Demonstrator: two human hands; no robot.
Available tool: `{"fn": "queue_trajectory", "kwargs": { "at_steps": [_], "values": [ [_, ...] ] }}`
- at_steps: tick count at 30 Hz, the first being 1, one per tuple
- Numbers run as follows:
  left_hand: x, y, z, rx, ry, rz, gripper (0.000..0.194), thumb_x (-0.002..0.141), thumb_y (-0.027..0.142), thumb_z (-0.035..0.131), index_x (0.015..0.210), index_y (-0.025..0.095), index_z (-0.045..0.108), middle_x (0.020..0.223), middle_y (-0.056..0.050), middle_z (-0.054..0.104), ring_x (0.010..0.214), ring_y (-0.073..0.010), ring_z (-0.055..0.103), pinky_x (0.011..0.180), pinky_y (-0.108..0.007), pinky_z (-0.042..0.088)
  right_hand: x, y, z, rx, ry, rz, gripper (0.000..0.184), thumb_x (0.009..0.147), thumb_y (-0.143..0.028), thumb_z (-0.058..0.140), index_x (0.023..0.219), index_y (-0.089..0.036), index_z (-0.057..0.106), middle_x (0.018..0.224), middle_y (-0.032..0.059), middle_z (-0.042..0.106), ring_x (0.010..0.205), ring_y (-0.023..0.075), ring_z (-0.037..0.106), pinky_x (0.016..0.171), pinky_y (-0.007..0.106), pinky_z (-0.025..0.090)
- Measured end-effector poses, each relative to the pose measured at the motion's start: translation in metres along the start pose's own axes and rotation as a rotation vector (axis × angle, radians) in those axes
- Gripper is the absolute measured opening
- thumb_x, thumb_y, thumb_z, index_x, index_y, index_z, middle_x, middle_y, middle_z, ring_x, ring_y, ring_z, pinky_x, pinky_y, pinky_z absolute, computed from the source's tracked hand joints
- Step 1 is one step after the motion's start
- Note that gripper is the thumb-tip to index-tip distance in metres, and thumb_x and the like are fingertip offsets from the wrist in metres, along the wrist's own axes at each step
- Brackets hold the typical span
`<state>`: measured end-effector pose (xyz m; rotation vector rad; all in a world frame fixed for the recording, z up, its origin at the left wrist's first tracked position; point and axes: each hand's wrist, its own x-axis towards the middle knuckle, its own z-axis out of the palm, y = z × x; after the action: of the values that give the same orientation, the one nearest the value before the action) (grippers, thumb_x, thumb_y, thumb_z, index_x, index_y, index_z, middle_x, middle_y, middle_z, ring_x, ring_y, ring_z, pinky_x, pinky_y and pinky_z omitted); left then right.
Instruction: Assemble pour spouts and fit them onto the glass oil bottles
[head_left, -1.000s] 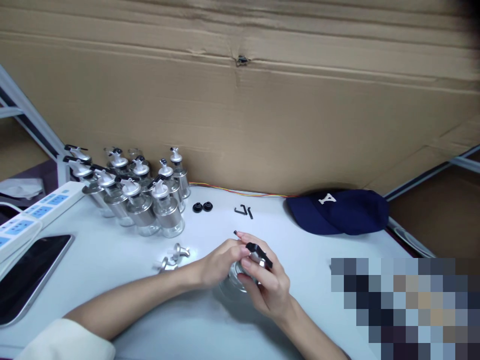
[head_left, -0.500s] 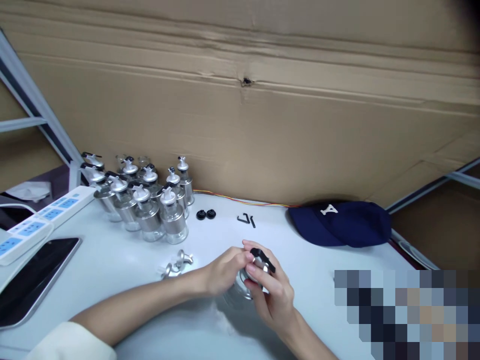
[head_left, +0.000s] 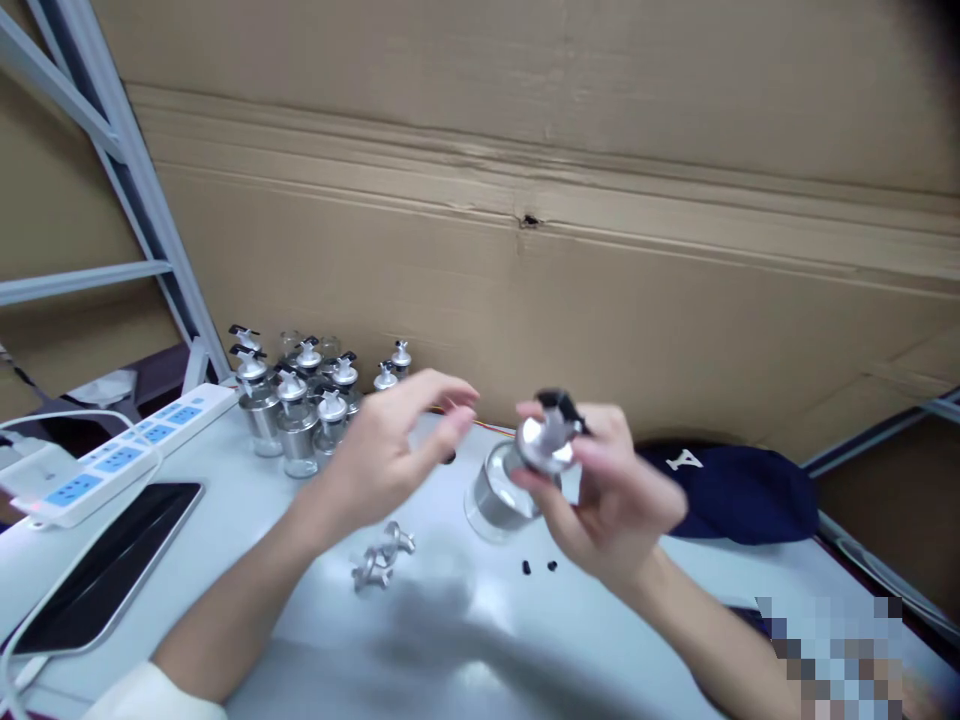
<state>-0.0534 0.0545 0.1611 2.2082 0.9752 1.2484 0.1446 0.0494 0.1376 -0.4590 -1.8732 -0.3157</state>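
Right hand (head_left: 622, 490) pinches silver lid (head_left: 541, 447) of glass bottle (head_left: 495, 490), likely steadying it; left hand (head_left: 394, 450) spread, empty, toward tabletop's (head_left: 234, 520) left edge.

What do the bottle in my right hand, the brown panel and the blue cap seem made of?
Bottle: clear, glossy base, probably glass, possibly plastic; its grey band has a metallic sheen. Brown panel: matte, likely cardboard, given its creases and ragged hole. Blue baseball cap: likely fabric, soft-looking and matte.
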Motion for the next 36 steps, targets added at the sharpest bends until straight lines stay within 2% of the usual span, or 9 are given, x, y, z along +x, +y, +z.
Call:
{"fn": "queue_trajectory", "kwargs": {
  "at_steps": [2,4,7,10,15,19,22,29,36],
  "values": [
    [-0.001,-0.002,-0.031,0.120,0.222,-0.041,0.028,0.091,0.040,0.043,0.098,0.018,0.060,0.097,-0.005,0.066,0.090,-0.0179,0.060,0.083,-0.028,0.045,0.034,0.011,0.014,0.095,0.097,0.021,0.055,0.085,-0.020,0.062,0.130,-0.036,0.034,0.107,0.0060,0.059,0.090,0.0238,0.064,0.070,0.041,0.055],
    [-0.005,-0.010,-0.058,0.263,0.305,-0.097,0.030,0.089,0.042,0.045,0.103,0.020,0.060,0.100,-0.005,0.066,0.092,-0.0196,0.059,0.085,-0.030,0.045,0.068,0.022,0.032,0.109,0.164,0.030,0.058,0.087,-0.029,0.061,0.134,-0.034,0.027,0.114,0.0067,0.055,0.098,0.0230,0.062,0.068,0.035,0.056],
    [-0.010,-0.031,-0.088,0.505,0.162,-0.202,0.040,0.083,0.048,0.052,0.112,0.021,0.057,0.112,-0.008,0.062,0.104,-0.0264,0.055,0.090,-0.038,0.044,0.112,0.043,0.066,0.122,0.166,0.087,0.059,0.089,-0.036,0.057,0.136,-0.033,0.022,0.126,0.0070,0.048,0.101,0.0196,0.060,0.069,0.030,0.055],
    [-0.012,-0.051,-0.100,0.597,-0.047,-0.304,0.052,0.079,0.051,0.057,0.121,0.020,0.053,0.119,-0.010,0.058,0.111,-0.0301,0.052,0.096,-0.042,0.041,0.136,0.069,0.106,0.148,0.125,0.092,0.055,0.088,-0.030,0.058,0.133,-0.029,0.027,0.119,0.0045,0.051,0.096,0.0169,0.060,0.077,0.034,0.054],
    [-0.005,-0.068,-0.095,0.519,-0.228,-0.373,0.039,0.083,0.034,0.051,0.120,0.020,0.053,0.122,-0.009,0.056,0.113,-0.0264,0.053,0.098,-0.038,0.039,0.135,0.106,0.167,0.203,-0.041,0.200,0.055,0.072,-0.005,0.066,0.117,-0.023,0.040,0.091,-0.0016,0.058,0.077,0.0126,0.059,0.079,0.036,0.054],
    [0.001,-0.080,-0.086,0.523,-0.291,-0.355,0.030,0.080,0.016,0.046,0.106,0.021,0.059,0.111,-0.006,0.061,0.105,-0.0232,0.057,0.093,-0.034,0.041,0.123,0.117,0.191,0.313,-0.302,0.467,0.053,0.067,-0.002,0.062,0.109,-0.024,0.037,0.083,-0.0054,0.054,0.063,0.0092,0.056,0.059,0.024,0.055],
    [0.002,-0.087,-0.084,0.521,-0.307,-0.334,0.030,0.077,0.010,0.045,0.099,0.022,0.060,0.108,-0.004,0.063,0.103,-0.0220,0.058,0.089,-0.032,0.043,0.115,0.120,0.203,0.307,-0.487,0.558,0.053,0.067,-0.003,0.061,0.106,-0.024,0.032,0.085,-0.0063,0.052,0.056,0.0068,0.055,0.051,0.019,0.052],
    [0.003,-0.086,-0.085,0.485,-0.318,-0.340,0.029,0.077,0.009,0.043,0.096,0.023,0.061,0.104,-0.003,0.066,0.098,-0.0213,0.060,0.083,-0.030,0.044,0.103,0.124,0.233,0.238,-0.778,0.587,0.054,0.055,0.001,0.071,0.090,-0.022,0.036,0.069,-0.0110,0.050,0.044,0.0070,0.052,0.043,0.020,0.047],
    [0.003,-0.081,-0.083,0.507,-0.307,-0.345,0.028,0.076,0.010,0.043,0.093,0.023,0.061,0.101,-0.003,0.067,0.095,-0.0213,0.060,0.081,-0.030,0.043,0.109,0.125,0.240,0.084,-0.941,0.440,0.049,0.053,-0.003,0.079,0.088,-0.018,0.048,0.073,-0.0045,0.060,0.072,0.0142,0.059,0.070,0.024,0.046]
  ]
}}
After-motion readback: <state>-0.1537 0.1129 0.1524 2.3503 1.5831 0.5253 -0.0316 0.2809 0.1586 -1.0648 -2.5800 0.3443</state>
